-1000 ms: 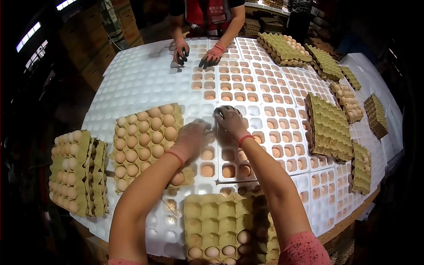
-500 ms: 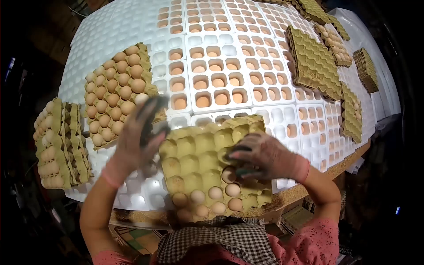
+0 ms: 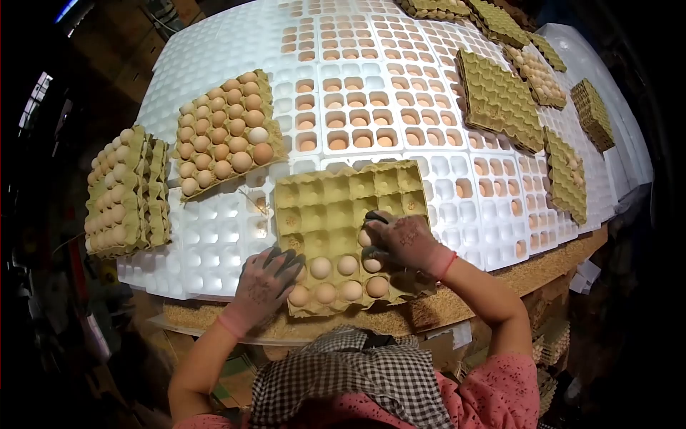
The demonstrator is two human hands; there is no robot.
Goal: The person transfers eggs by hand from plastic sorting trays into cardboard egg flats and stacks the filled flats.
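Note:
A yellowish-green egg tray (image 3: 325, 207) lies before me on white foam trays; its far cups hold no eggs, while several eggs (image 3: 351, 290) sit in the near rows. At its left edge is my left hand (image 3: 266, 284), in a dark-fingered glove, fingers somewhat apart over the rim and partly covering an egg. My right hand (image 3: 409, 242), gloved likewise, reaches over the tray's right side. Its fingers are bent around an egg (image 3: 366, 237), with another egg (image 3: 372, 264) just below them.
A filled egg tray (image 3: 225, 132) rests behind on the left, beside stacked egg-filled trays (image 3: 121, 196). White foam trays (image 3: 354, 100) with eggs in their square cells cover the table. More pulp trays (image 3: 498, 96) are at the right. The table's wooden edge (image 3: 457, 314) runs in front of me.
My left hand has moved from beside the filled tray down to the near tray's left edge. My right hand stays over the near tray's right side. The view has shifted.

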